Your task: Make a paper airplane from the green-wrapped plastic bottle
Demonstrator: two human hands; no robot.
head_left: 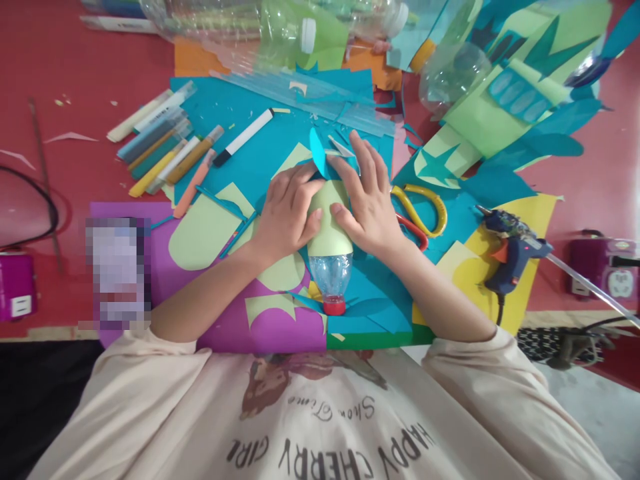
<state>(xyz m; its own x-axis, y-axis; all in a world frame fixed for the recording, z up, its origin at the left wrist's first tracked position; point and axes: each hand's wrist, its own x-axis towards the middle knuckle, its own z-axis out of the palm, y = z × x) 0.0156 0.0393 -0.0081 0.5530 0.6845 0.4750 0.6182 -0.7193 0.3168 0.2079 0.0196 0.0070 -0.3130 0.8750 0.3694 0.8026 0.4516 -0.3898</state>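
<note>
A clear plastic bottle [331, 272] lies in front of me, its red cap [334, 307] towards my body. Light green paper [330, 230] wraps the bottle above its neck. My left hand [287, 210] holds the left side, thumb on the paper and fingers bent at the far end. From the right, my right hand [373, 207] grips it with the thumb on the paper and the fingers reaching past the far end. A blue paper piece [317, 152] stands up between my fingertips. The bottle's far end is mostly hidden by my hands.
Scissors with yellow and red handles [433, 212] lie right of my right hand. Farther right is a hot glue gun [515, 253] on yellow paper. Markers [165, 143] lie left, plastic bottles [210, 27] at the back, and a green-and-blue paper craft [500, 113] at back right.
</note>
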